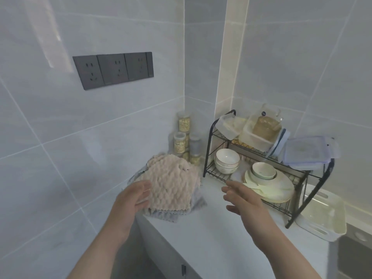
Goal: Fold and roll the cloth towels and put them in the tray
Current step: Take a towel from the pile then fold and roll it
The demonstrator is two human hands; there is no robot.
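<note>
Two stacked on tabletop (201, 234): beige towel (171, 186) over grey towel (167, 215). My left hand (134, 196), spread, beside them; right hand (243, 200) spread, empty.

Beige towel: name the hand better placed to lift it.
Left. The left hand is open at the near edge of the beige towel; the right hand hovers open over the counter, apart from it.

left hand (133, 196): bare | left forearm (100, 248): bare to frame edge | right hand (244, 201): bare | right forearm (281, 252): bare to frame edge
</note>
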